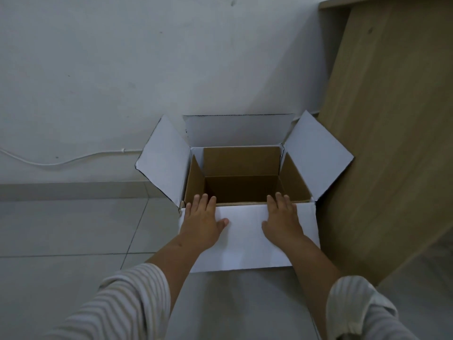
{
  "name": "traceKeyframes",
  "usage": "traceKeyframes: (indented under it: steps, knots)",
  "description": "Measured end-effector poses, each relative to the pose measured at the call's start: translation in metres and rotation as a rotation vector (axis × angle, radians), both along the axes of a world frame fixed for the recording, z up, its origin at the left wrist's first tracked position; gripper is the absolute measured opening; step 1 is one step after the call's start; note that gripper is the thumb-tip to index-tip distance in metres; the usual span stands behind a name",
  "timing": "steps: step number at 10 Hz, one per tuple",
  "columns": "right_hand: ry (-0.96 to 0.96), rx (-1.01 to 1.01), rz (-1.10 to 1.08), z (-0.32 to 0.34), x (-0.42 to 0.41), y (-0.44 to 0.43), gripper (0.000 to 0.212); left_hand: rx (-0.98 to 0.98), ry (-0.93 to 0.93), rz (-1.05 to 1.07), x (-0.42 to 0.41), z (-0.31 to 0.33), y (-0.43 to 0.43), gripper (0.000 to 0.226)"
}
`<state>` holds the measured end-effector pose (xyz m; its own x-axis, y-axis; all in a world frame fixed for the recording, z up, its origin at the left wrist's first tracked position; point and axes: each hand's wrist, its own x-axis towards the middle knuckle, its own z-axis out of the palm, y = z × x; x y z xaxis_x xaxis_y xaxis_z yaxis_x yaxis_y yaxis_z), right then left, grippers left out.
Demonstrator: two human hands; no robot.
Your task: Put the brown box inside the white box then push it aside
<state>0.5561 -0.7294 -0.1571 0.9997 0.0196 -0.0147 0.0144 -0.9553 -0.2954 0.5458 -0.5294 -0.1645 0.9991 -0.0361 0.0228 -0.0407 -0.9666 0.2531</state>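
Observation:
The white box [247, 236] stands on the floor against the wall, its four flaps folded outward. The brown box [242, 163] sits inside it, open at the top, its brown walls and flaps showing within the white rim. My left hand [202, 223] lies flat on the white box's near flap at the left, fingers spread and reaching the near rim. My right hand [283, 220] lies flat on the same flap at the right, fingers spread too. Neither hand grips anything.
A wooden panel [382, 133] of furniture stands right beside the white box's right flap. The white wall [147, 69] is directly behind the box. A white cable [73, 160] runs along the wall base at left. Tiled floor [73, 229] extends to the left.

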Motion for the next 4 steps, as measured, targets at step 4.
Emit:
traceKeyframes:
  steps: [4]
  knots:
    - [0.017,0.022,0.003,0.030,0.005,0.027,0.062,-0.019,0.048,-0.039,0.008,0.030,0.002,0.071]
